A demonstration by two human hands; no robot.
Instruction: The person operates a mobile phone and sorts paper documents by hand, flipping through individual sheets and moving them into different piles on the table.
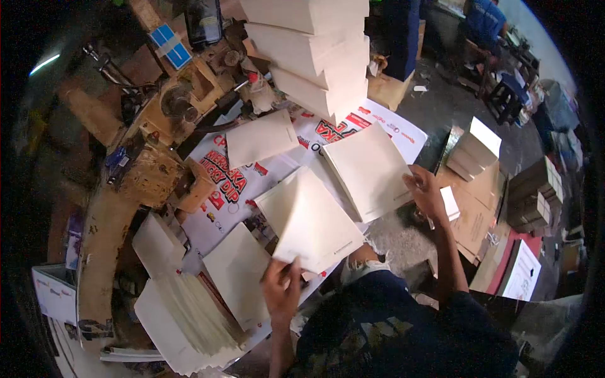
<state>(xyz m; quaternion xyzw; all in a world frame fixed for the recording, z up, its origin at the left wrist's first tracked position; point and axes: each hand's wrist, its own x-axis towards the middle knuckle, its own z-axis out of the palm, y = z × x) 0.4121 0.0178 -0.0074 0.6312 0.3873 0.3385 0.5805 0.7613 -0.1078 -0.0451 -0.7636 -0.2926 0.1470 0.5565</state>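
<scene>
My left hand pinches the lower left corner of a cream paper booklet, whose top sheet curls upward. My right hand has its fingers closed at the right edge of a second cream booklet, which lies flat to the right. Left of my left hand lies a cream sheet or booklet. Beyond it is a fanned pile of pages. Another pale booklet rests farther back. All lie on a printed white banner covering the table.
A tall stack of cream paper blocks stands at the back. Wooden machinery lines the left. At right, paper blocks sit on cardboard, near tied bundles. Another person sits far back right.
</scene>
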